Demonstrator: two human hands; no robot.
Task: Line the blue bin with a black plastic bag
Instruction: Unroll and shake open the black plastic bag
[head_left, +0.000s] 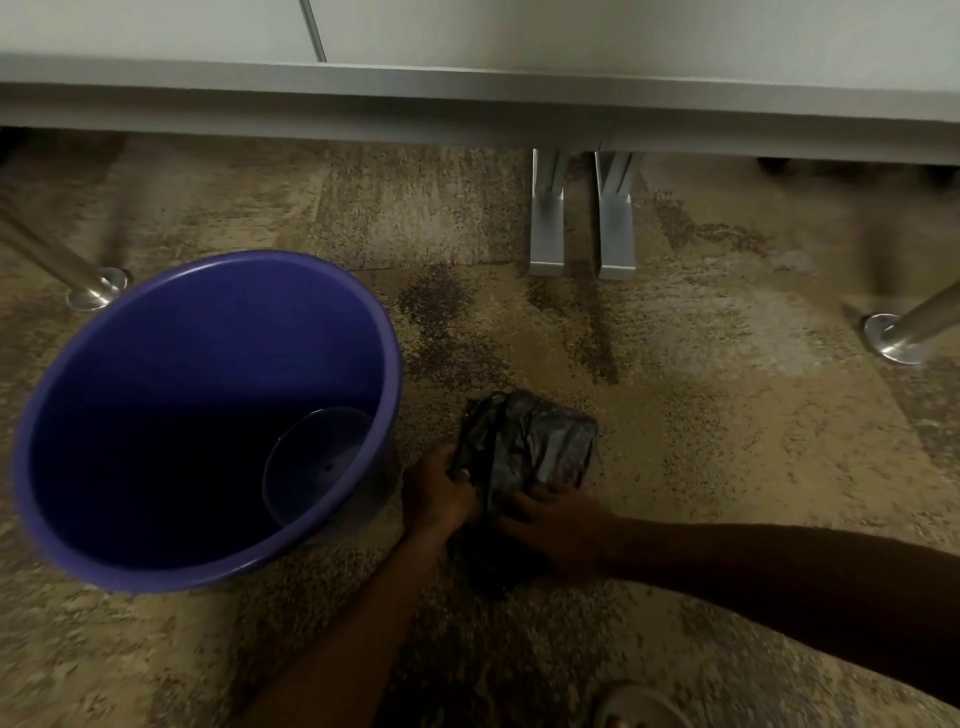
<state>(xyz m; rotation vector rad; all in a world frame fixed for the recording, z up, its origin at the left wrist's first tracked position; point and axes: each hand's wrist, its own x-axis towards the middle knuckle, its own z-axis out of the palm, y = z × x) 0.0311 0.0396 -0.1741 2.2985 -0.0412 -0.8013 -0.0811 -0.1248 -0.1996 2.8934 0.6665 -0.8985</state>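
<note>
A round blue bin (358, 317) stands upright on the carpet at the left, its inside bare and dark down to the bottom. Just right of it lies a folded, crumpled black plastic bag (535, 441) on the floor. My left hand (439, 493) grips the bag's near left corner. My right hand (556, 519) holds the bag's near right edge, fingers curled onto the plastic. Both hands sit between me and the bag, a short way right of the bin's rim.
A grey desk edge (467, 114) runs across the top, with two grey desk feet (582, 244) on the carpet beyond the bag. Chrome legs with round bases stand at the left (98, 291) and right (898, 338). A light shoe tip (639, 706) shows at the bottom.
</note>
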